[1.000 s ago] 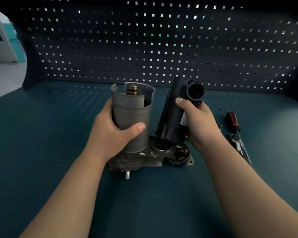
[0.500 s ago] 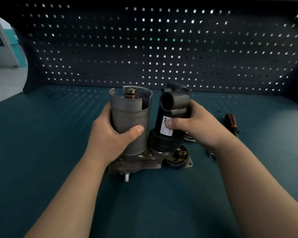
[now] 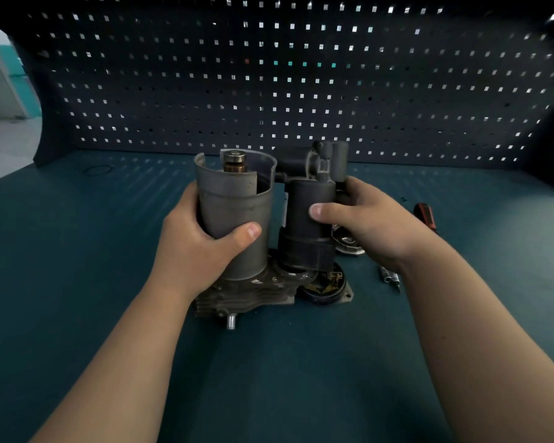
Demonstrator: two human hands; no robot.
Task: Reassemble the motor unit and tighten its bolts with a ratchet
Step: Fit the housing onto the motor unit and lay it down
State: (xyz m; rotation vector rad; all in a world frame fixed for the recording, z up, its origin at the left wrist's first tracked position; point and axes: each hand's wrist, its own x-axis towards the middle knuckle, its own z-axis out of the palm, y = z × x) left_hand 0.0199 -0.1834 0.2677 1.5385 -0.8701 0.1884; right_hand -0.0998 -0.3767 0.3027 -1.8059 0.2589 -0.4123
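Note:
A grey metal cylinder (image 3: 237, 199) stands upright on the motor base (image 3: 253, 292), with a copper-coloured shaft end (image 3: 234, 161) showing inside its open top. My left hand (image 3: 202, 247) is wrapped around the cylinder. To its right stands a black cylindrical part (image 3: 307, 225) with pipe fittings on top, upright on the base. My right hand (image 3: 365, 225) grips it, thumb across its front. A round black cap with brass parts (image 3: 327, 286) shows at the base's right end.
A red-handled screwdriver (image 3: 424, 215) lies to the right on the teal bench (image 3: 77, 282). A small metal socket or bolt (image 3: 389, 278) and a shiny metal piece (image 3: 347, 243) lie by my right wrist. A dark pegboard (image 3: 285, 84) closes the back.
My right hand has turned the black part from tilted to upright and lowered it onto the base beside the grey cylinder. My left hand has kept its hold.

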